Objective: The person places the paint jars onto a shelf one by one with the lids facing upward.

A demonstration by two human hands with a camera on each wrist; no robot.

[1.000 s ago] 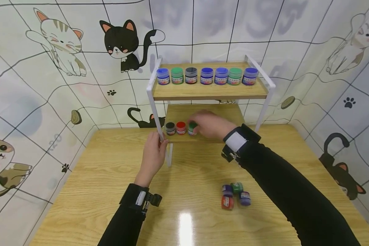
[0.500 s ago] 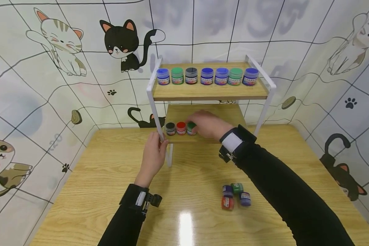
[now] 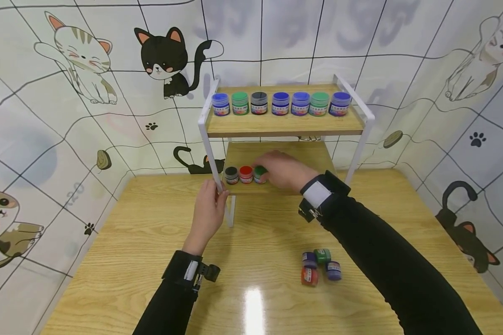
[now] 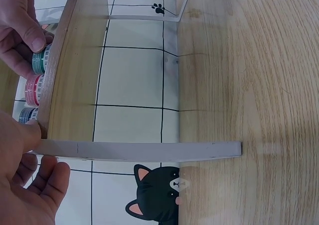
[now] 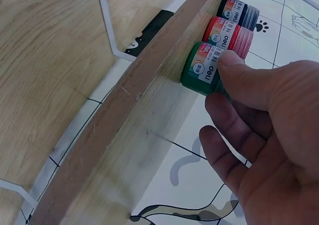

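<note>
My right hand (image 3: 282,170) pinches a green paint jar (image 3: 259,176) between thumb and fingers on the lower shelf (image 3: 302,160) of a small two-tier rack. In the right wrist view the thumb lies against that green jar (image 5: 199,68), which stands close beside a red paint jar (image 5: 227,37). Beyond the red one is a black paint jar (image 5: 238,12), nearest the rack's left side. My left hand (image 3: 207,209) grips the rack's white left leg (image 3: 210,156) at lower-shelf height. The left wrist view shows its thumb and curled fingers about the white leg (image 4: 139,150).
The upper shelf (image 3: 285,125) bears a row of several blue, green and black jars. On the wooden table (image 3: 151,260), front right, lie a red jar (image 3: 309,276), a green jar (image 3: 322,255) and two purple-blue jars (image 3: 333,271). A cat-printed wall covering surrounds the table.
The green jar in my right hand has slid slightly left, closing the gap to the red jar. My left hand stays on the rack leg.
</note>
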